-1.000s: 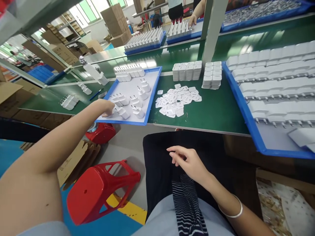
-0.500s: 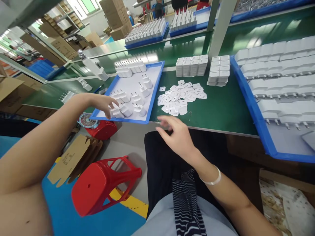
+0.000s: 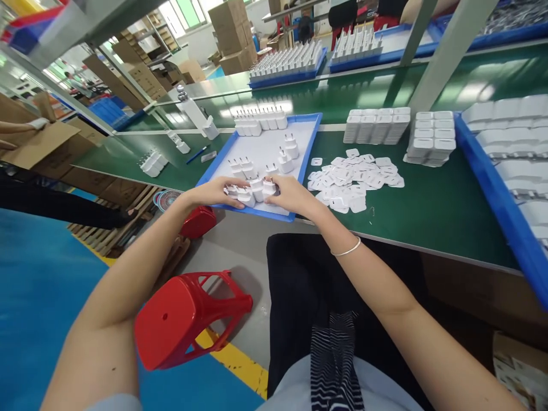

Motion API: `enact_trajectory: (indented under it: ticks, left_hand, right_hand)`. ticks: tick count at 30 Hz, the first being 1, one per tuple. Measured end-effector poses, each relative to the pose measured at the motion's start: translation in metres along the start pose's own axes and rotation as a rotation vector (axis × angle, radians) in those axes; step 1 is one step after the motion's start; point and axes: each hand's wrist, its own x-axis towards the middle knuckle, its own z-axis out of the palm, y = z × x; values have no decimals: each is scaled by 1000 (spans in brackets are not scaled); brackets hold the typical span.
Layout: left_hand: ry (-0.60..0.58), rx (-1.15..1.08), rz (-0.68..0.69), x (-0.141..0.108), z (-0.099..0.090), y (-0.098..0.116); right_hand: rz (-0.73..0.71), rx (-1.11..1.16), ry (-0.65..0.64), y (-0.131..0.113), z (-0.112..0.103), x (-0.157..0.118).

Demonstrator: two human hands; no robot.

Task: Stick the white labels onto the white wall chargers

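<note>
Both hands are over the near end of a blue-rimmed tray that bears white plug adapters with upright metal pins. My left hand is closed round the left end of a short row of adapters. From the other side, my right hand grips a white plug adapter at the row's right end, thumb toward me. Fingers partly cover the pieces. More adapters stand behind on the tray, and a row of them lines its far edge.
Right of the tray lie a loose heap of white plastic plates and neat stacks of them. A second blue tray of adapters sits far right. A red stool stands below on the left; a metal post rises behind.
My right hand has moved from the table edge left onto the adapters. My left hand has closed on adapters at the tray's near end. The view has shifted left.
</note>
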Motion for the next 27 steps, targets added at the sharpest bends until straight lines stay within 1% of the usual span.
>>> enact_trajectory:
  ticks: [5,8,10,13,16,19,20,22,25,27]
  left_hand:
    - [34,-146,27,-2,11,7]
    - [55,-187,73,-5,16,8]
    - [61,-176,100,-8,21,10]
    - [163,-172,118,-10,33,13]
    - [296,-291,97,-9,44,10]
    - [359,-418,41,-6,48,4]
    - [356,-439,31,-6,48,2]
    - [290,-449,41,-7,45,1]
    - [112,-432,104,-6,38,3]
    - [20,-404,136,-3,34,2]
  right_hand:
    - [-32,21,-44,2,-6,4]
    - [-16,-1,-28,-2,-10,-5]
    - [20,-27,-7,-7,-13,-15]
    - [51,-65,-1,-14,-17,-26]
    - [-9,-50,-26,-15,-21,-27]
    - [-33,-34,-90,-11,-24,-21]
    - [-38,-38,-121,-10,-25,-19]
    - [-71,-52,-168,-8,-27,-16]
    - [-131,-49,-186,-6,-32,-12]
    - [-133,-16,-201,-4,-37,-10]
